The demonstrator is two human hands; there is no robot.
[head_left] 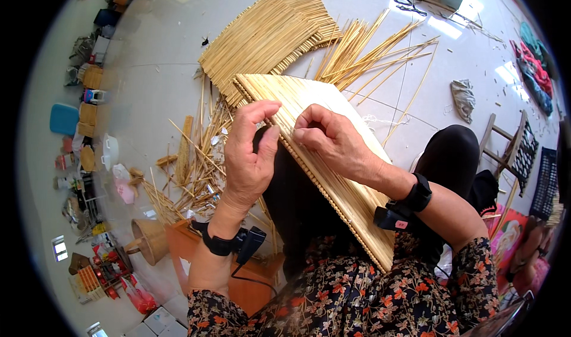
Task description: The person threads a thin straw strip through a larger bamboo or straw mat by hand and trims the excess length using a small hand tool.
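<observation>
A flat mat of pale straw stalks (351, 188) lies across my lap, sloping from upper left to lower right. My left hand (250, 153) pinches the mat's near edge between thumb and fingers. My right hand (330, 138) rests on the mat's surface right beside it, fingers curled tight at the same edge; whether it pinches a thread or stalk cannot be made out. Both wrists wear black bands with small devices. My dark trouser knee (452, 153) sticks out to the right of the mat.
Bundles of straw stalks (267, 37) lie on the white tiled floor ahead, loose stalks (380, 52) fan to the right, scraps (196, 170) lie left. A wooden mallet (148, 239) and an orange stool (190, 248) sit at lower left. A wooden stool (511, 147) stands right.
</observation>
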